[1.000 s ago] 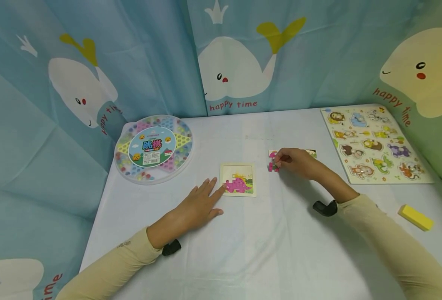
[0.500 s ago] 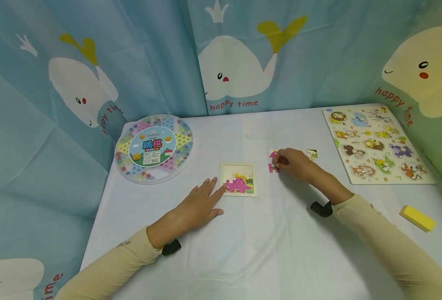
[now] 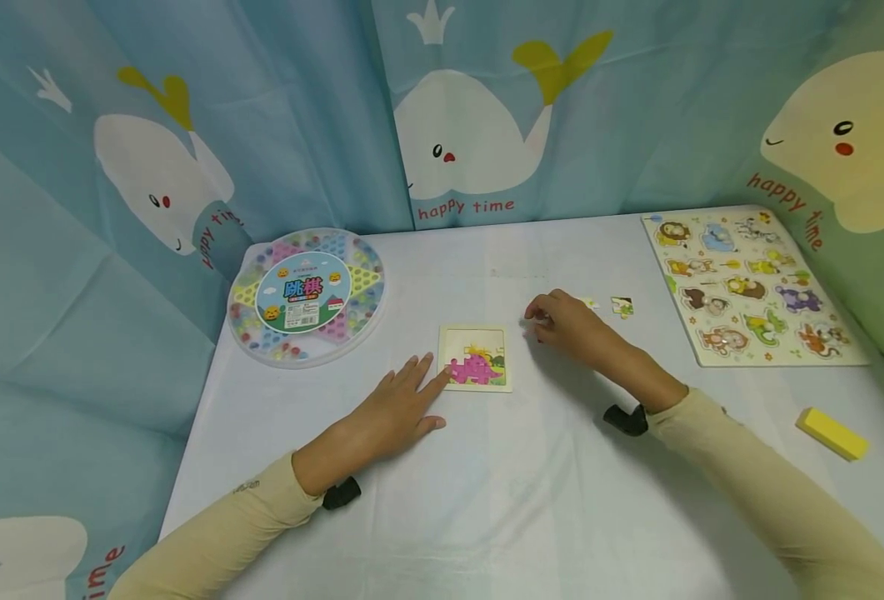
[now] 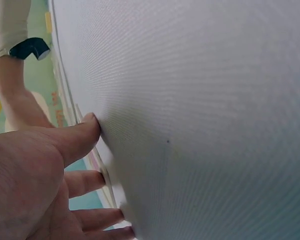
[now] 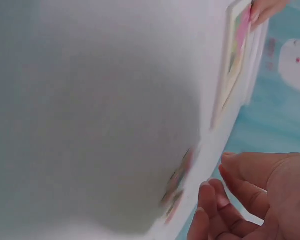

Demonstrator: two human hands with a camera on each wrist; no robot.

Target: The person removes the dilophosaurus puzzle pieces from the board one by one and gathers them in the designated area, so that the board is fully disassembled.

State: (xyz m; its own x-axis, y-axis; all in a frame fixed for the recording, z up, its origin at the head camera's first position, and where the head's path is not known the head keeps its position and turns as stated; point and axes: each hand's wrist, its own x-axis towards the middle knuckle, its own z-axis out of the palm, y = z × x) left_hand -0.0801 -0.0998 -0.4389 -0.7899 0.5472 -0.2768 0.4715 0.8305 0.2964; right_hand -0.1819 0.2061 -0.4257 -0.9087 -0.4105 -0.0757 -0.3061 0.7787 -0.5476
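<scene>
Looks like piece-picking: left hand (image 3: 397,417) flat, fingers spread, touching the part-filled puzzle board (image 3: 453,340), right hand (image 3: 575,327) curled, can't tell if grasping, loose pieces (image 3: 622,307) just beyond it; next probably needs one seated in the board's bare part.

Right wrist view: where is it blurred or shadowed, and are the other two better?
Right wrist: loose puzzle pieces look smeared, and a broad shadow darkens the cloth beside them. Head: fairly sharp, with a soft shadow below the right hand. Left wrist: left hand clear, shadowed cloth beside it.
</scene>
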